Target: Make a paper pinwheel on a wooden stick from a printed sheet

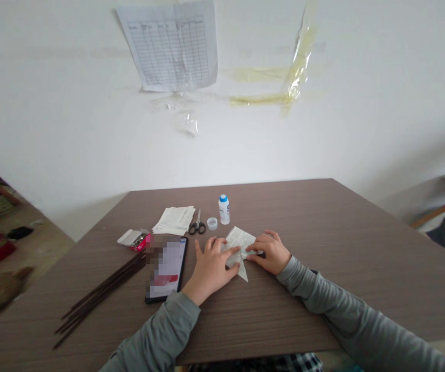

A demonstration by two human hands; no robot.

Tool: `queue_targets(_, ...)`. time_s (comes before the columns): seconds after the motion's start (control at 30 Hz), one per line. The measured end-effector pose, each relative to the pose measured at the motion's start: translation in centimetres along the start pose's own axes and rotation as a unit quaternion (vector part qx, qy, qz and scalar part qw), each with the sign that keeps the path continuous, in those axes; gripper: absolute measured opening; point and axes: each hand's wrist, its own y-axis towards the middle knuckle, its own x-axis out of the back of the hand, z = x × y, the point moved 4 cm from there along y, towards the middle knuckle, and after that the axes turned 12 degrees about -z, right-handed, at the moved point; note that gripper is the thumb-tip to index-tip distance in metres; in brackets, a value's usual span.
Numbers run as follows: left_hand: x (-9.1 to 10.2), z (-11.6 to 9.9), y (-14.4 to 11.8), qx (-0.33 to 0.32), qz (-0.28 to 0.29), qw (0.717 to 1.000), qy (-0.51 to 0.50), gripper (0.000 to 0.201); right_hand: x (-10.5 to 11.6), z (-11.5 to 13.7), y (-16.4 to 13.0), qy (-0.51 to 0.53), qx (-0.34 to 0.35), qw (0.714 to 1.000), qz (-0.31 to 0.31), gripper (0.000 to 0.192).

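Note:
A folded piece of printed paper (238, 238) lies flat on the brown table (323, 232), with a pointed corner toward me. My left hand (211, 268) rests palm down on its left part, fingers spread and pressing it. My right hand (271, 252) pinches the paper's right edge with curled fingers. Both arms wear grey sleeves.
A phone (167, 268) lies left of my left hand. Several thin dark sticks (102, 294) lie further left. Behind are a small pink and white box (133, 239), a paper stack (174, 219), scissors (197, 225), a glue bottle (224, 208) and its cap (212, 223).

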Motion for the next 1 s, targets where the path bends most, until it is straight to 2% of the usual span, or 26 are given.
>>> queue_targets(0.47,0.14,-0.10,-0.05,0.007,-0.026,1.000,-0.011,0.060,0.34,0.46,0.17,0.007,-0.010,1.000,0.001,0.009)
queue_targets(0.77,0.23,-0.32,-0.17,0.004,-0.005,1.000,-0.002,0.050,0.34,0.39,0.22,0.018,-0.033,0.999,0.016,0.010)
queue_targets(1.0,0.07,-0.18,-0.22,-0.003,-0.003,1.000,0.007,0.052,0.46,0.55,0.24,0.020,-0.022,1.000,0.002,0.007)
